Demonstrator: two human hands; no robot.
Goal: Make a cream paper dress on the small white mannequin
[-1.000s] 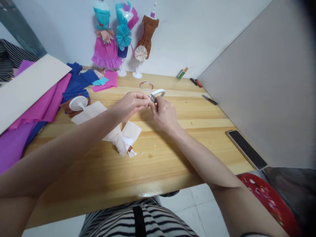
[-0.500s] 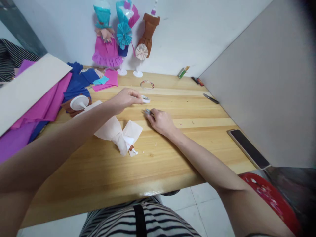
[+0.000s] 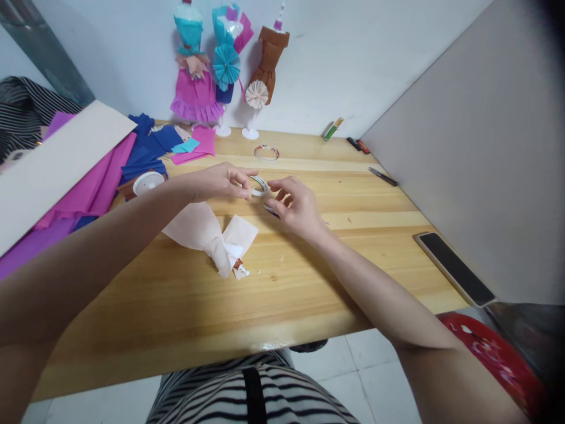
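My left hand (image 3: pixel 225 180) is closed on the near side of a narrow white roll of tape (image 3: pixel 260 186), holding it over the middle of the table. Just right of the roll, my right hand (image 3: pixel 296 205) has its fingers curved and apart, with nothing seen between them. Below its fingertips is a small grey and dark tool (image 3: pixel 271 210), mostly covered, its kind unclear. Under my left forearm a small doll-like form lies on its side, wrapped in pale pink paper (image 3: pixel 196 227), its round white base (image 3: pixel 149 182) towards the left.
Three dressed mini mannequins, one in a brown dress (image 3: pixel 268 59), stand against the wall. Coloured crepe paper (image 3: pixel 95 182) and a white board (image 3: pixel 57 176) lie left. Another tape ring (image 3: pixel 266 152), a craft knife (image 3: pixel 383 176) and a phone (image 3: pixel 454 268) are on the table.
My right hand has risen from the table towards the tape roll, its fingers opening off the small grey tool. The roll in my left hand has come slightly nearer and turned.
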